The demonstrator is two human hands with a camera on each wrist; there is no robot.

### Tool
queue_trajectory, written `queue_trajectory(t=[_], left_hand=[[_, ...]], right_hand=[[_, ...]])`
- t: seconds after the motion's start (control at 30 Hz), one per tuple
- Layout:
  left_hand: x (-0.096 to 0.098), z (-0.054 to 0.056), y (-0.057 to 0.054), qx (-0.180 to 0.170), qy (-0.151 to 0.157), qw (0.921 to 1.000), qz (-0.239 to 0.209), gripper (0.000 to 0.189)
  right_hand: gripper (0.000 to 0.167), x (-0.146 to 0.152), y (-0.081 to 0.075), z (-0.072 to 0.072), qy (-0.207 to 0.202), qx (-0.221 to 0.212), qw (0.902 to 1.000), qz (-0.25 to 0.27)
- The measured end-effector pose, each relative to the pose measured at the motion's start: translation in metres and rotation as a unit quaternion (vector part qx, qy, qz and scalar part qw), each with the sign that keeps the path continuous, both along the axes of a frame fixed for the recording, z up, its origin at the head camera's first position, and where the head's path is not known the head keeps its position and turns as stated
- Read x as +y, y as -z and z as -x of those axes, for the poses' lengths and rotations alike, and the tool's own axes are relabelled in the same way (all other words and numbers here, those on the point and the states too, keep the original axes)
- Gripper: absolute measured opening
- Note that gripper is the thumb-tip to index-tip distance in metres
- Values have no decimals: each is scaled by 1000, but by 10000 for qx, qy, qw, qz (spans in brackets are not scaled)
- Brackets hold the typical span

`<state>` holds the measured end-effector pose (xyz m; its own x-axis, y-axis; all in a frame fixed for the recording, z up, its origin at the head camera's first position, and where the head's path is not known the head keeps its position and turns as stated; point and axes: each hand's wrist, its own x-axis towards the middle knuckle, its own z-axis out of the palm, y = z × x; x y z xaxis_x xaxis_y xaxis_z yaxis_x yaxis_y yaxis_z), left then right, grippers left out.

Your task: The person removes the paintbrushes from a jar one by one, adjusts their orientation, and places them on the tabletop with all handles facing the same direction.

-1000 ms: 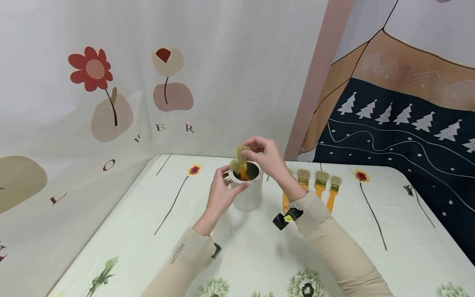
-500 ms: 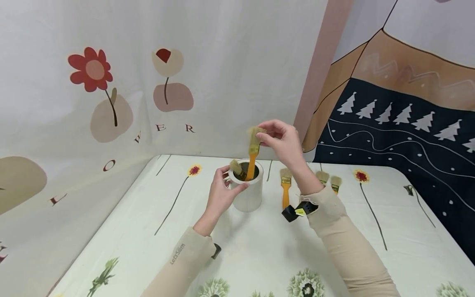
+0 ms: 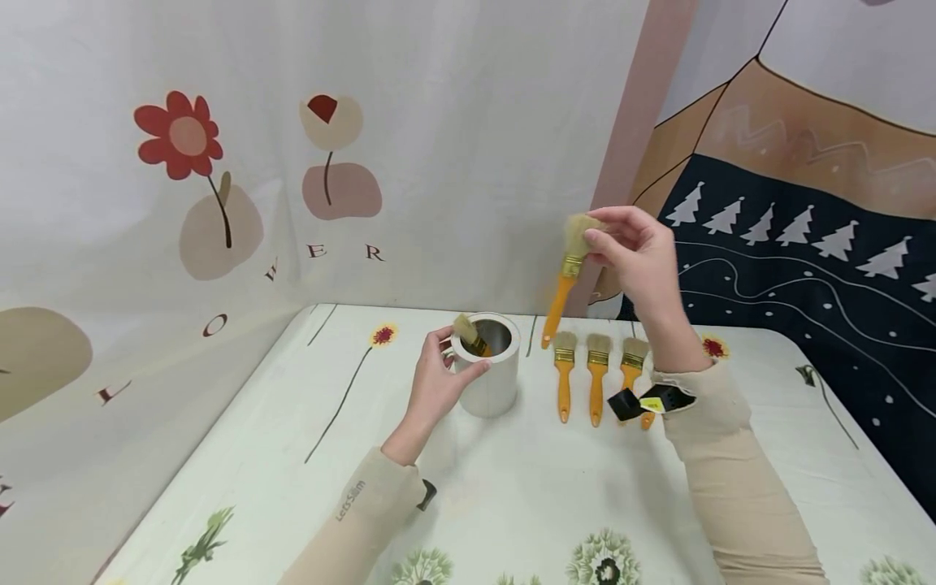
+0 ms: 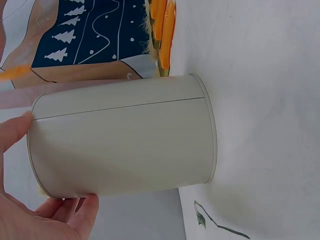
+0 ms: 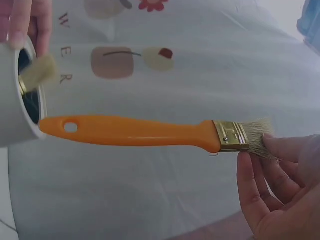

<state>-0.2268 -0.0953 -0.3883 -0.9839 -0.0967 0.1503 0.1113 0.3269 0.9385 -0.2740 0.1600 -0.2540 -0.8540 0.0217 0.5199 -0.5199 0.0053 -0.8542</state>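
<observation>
My right hand [image 3: 634, 258] pinches a paintbrush [image 3: 561, 294] by its bristles, up in the air, its orange handle hanging down to the left. In the right wrist view the brush's gold ferrule [image 5: 232, 136] and the hole in its handle show clearly. My left hand [image 3: 437, 380] grips the rim of a white can [image 3: 491, 392] standing upright on the table, thumb on the near side. Inside the can leans another paintbrush [image 3: 465, 329], bristles up. From the left wrist, the can's plain side [image 4: 120, 135] fills the view.
Several paintbrushes lie in a row to the right of the can, bristles away from me, among them a left one [image 3: 564, 378] and a middle one [image 3: 598, 380]. My right forearm partly covers the row. A flower-printed cloth [image 3: 512, 504] covers the table; printed curtains [image 3: 453, 146] hang behind.
My right hand has drawn the paintbrush up out of the can and carried it right, above the row of brushes. The left hand and the can have stayed in place.
</observation>
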Motion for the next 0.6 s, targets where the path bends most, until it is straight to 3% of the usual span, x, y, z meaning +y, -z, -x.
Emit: queue_trajectory(t=[0.3,0.47,0.6], left_hand=[[0,-1,0,16,-22,10000,10,77],[0,-2,-1,25,5,10000,12,76],[-1,-2,-1,28,23,10000,11,76]], right_hand=[[17,53,17,1,407,-616,9972,66],[17,86,40,2,548,-1156,9916,179],[16,110,63,3,935,-1704,9809,24]])
